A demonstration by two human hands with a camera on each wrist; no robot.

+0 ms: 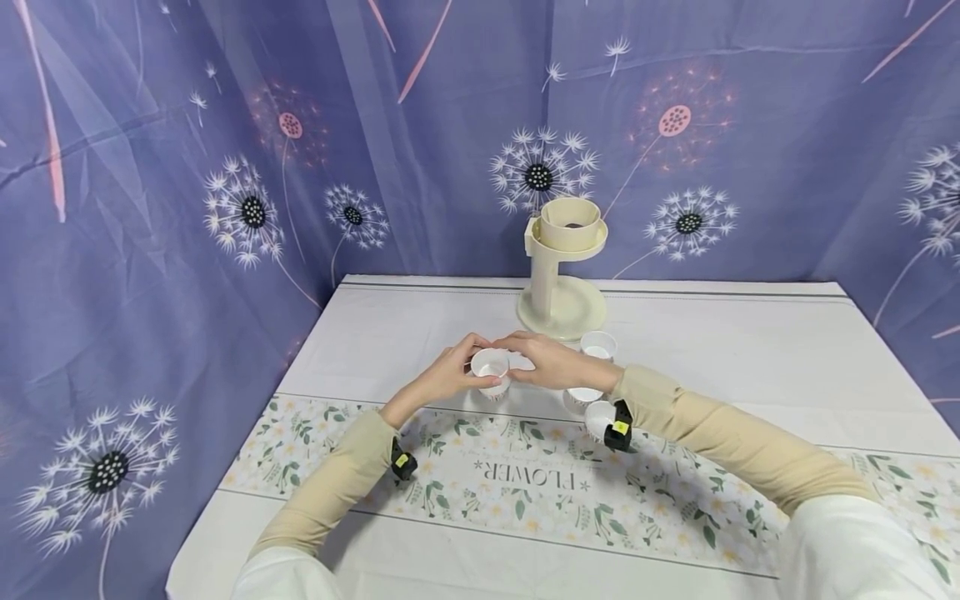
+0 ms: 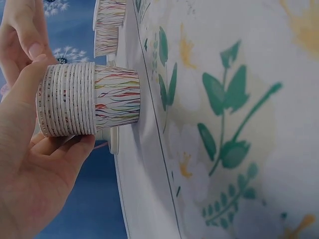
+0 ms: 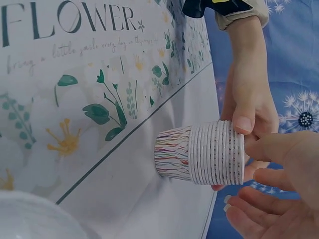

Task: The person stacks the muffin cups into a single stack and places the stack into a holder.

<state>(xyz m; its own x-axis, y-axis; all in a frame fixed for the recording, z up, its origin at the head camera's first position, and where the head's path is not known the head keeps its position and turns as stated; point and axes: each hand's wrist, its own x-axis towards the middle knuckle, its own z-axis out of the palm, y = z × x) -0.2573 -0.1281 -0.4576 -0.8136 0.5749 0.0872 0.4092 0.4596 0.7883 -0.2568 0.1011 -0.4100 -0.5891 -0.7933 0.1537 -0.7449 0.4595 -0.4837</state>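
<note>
A stack of white paper cups with coloured streaks stands upright on the white tablecloth, rims up. My left hand grips its upper part, with the thumb on the near side and fingers around the far side. From the right, my right hand reaches to the top rim. In the right wrist view its thumb is right at the edge of the topmost cup, with the other fingers loosely spread beside it. The stacked rims form a thick ribbed band above the lowest cup's streaked side.
Separate paper cups stand right of the stack: one at the back, others under and near my right forearm. A cream stand with a ring-shaped holder rises behind. A floral band crosses the tablecloth; a blue dandelion curtain hangs behind.
</note>
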